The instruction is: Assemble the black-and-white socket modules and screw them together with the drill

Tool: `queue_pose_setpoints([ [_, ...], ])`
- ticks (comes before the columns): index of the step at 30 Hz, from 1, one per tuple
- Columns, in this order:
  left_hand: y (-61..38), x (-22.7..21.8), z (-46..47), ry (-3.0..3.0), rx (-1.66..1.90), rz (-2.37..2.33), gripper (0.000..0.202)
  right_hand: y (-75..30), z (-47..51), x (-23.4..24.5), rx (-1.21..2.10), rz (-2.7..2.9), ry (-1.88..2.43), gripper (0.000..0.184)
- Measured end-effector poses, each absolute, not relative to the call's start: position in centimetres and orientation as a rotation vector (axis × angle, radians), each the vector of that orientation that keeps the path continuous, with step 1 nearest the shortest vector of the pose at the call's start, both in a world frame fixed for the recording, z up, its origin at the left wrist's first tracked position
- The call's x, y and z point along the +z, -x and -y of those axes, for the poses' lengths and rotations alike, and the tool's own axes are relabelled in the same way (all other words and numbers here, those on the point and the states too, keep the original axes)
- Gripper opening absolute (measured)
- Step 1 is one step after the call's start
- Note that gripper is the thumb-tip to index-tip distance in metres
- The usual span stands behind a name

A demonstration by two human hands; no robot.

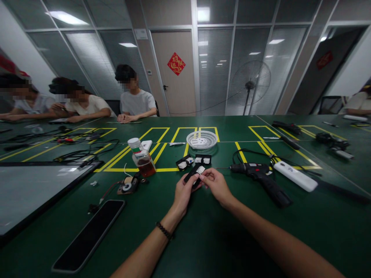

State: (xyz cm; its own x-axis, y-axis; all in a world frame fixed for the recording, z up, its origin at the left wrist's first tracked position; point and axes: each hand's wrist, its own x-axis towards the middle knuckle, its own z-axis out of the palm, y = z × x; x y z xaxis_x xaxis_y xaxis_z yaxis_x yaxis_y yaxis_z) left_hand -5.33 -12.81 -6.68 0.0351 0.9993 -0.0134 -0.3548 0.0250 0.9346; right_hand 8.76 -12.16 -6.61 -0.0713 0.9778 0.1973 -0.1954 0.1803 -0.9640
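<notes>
My left hand (184,189) is closed around a small black piece with a white patch (199,170), held just above the green table. The fingertips of my right hand (216,184) pinch together at the same piece's right side; whether they grip the piece itself or something small on it, I cannot tell. Just beyond lie two similar black pieces with white patches, one on the left (185,162) and another on the right (203,159). A black power drill (261,175) rests to the right, its long bit pointing toward my right hand.
A white basket (202,140) stands beyond my hands. Leftward are a bottle of brown liquid (145,162), a small wired motor part (127,187), a phone (89,235) and a framed panel (40,189). A white power strip (295,176) lies right. Several people sit across the table.
</notes>
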Motion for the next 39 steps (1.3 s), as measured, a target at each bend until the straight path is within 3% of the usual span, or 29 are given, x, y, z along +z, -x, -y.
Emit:
queue_pose_setpoints([
  [11,5.6,-7.1,12.1,-0.849,1.243,-0.928,0.043,-12.0,11.6,-4.2,1.268,1.211,0.920,0.030],
  [16,6.1,-7.2,11.6,-0.779,1.240,-0.916,0.044,-15.7,12.2,-3.8,1.281,1.762,1.059,0.024],
  [20,6.2,-7.4,11.5,-0.791,1.238,-0.903,0.044,-17.0,13.7,-4.7,1.028,2.192,1.150,0.019],
  [26,6.1,-7.1,11.9,-0.802,1.233,-0.900,0.041,-16.4,14.5,-5.0,0.734,2.410,1.152,0.003],
  [34,6.0,-7.1,12.0,-0.815,1.237,-0.918,0.042,-16.4,14.7,-5.5,0.532,2.403,1.063,0.014],
  [39,5.7,-7.1,12.2,-0.867,1.230,-0.954,0.040,-16.2,14.6,-4.4,0.635,2.182,1.081,0.014],
])
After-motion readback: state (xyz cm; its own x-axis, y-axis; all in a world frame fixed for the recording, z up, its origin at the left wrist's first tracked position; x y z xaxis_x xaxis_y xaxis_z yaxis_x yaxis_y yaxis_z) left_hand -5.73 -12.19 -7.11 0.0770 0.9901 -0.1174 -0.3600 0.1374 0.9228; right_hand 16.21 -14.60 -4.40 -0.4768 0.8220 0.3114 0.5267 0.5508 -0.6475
